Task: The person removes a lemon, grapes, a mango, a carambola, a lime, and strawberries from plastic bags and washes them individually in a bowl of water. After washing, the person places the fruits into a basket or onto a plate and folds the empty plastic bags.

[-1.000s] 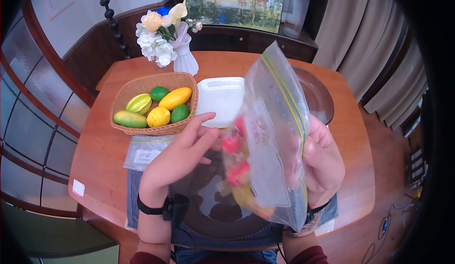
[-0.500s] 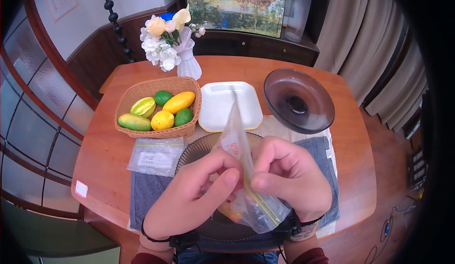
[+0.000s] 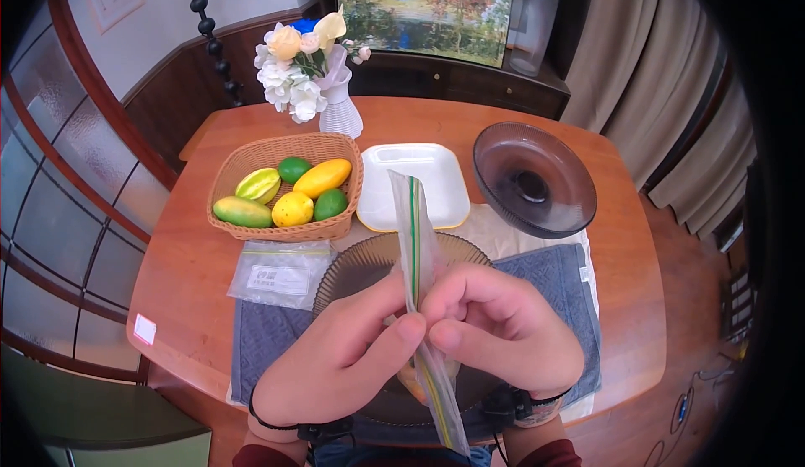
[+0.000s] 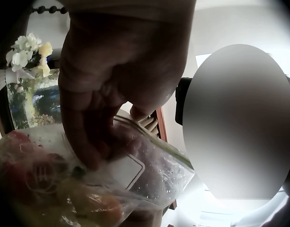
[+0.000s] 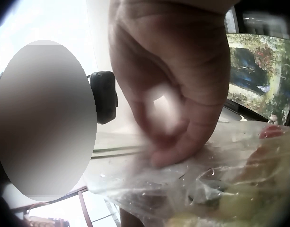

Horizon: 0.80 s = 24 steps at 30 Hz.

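Observation:
A clear zip bag (image 3: 411, 224) stands edge-on between my two hands, its green and yellow seal strip facing up at me. My left hand (image 3: 335, 358) pinches one side of it near the strip, thumb uppermost. From the other side my right hand (image 3: 511, 333) pinches it too, the thumb tips close together. Red and yellowish pieces (image 4: 95, 208) fill the bag's lower part in the left wrist view, blurred by the plastic. Under the hands sits a dark ribbed glass bowl (image 3: 331, 282), largely hidden by them.
Left of the bowl lies a flat labelled zip bag (image 3: 281, 274) on a blue-grey towel (image 3: 260, 341). Behind stand a wicker basket (image 3: 243, 230) of fruit, a white tray (image 3: 415, 173), a tilted dark glass dish (image 3: 562, 153) and a flower vase (image 3: 341, 111).
The bag came down from the right hand's raised hold to the middle, over the bowl. My left hand joined it there, and the bag has since turned edge-on with its seal upward.

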Available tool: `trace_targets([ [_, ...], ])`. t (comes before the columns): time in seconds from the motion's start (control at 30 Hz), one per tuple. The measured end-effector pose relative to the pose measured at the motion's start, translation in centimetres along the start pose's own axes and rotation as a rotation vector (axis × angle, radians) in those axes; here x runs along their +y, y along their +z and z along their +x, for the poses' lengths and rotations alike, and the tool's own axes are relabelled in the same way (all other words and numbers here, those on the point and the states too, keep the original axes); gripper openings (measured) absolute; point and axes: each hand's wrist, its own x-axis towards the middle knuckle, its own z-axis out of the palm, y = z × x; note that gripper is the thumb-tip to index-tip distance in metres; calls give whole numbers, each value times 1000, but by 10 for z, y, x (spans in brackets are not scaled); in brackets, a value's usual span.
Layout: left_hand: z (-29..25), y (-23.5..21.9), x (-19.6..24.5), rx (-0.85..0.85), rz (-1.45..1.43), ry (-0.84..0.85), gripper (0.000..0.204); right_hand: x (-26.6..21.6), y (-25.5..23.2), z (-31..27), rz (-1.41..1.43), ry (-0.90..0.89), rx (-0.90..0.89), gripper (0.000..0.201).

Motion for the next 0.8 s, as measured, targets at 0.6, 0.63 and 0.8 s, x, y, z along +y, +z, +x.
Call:
trace_targets([
  [0.6,1,-3,-1,-44,186,26,15,4,-4,1,-590,-194,50,14],
  [0.63,1,-2,-3,-28,184,24,14,4,-3,2,-579,-203,57,13],
  [0.8,0,-1,-8,14,203,43,12,4,-1,1,-578,-209,63,10],
])
